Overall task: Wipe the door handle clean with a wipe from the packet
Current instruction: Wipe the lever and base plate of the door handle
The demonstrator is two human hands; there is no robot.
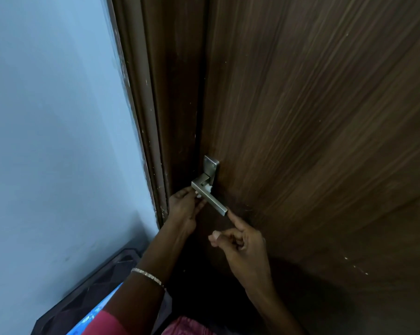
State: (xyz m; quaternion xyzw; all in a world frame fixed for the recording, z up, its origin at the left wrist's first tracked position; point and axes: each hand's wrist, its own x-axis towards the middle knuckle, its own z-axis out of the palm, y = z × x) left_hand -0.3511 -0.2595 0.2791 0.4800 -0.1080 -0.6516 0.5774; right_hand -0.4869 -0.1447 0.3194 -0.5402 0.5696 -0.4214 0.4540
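Note:
A brushed-metal lever door handle (210, 196) juts from a dark brown wooden door (312, 117), mounted on a small square plate. My left hand (184, 209) reaches under the lever near its neck and pinches a white wipe (208, 188), of which only a small bit shows behind the lever. My right hand (240, 240) is just below the lever's free end, its index finger stretched out and touching that tip, the other fingers curled with nothing in them. No wipe packet is visible.
A brown door frame (155, 117) runs up the left of the door, beside a pale blue wall (59, 117). A dark patterned mat (95, 286) lies on the floor at lower left. A bangle circles my left wrist.

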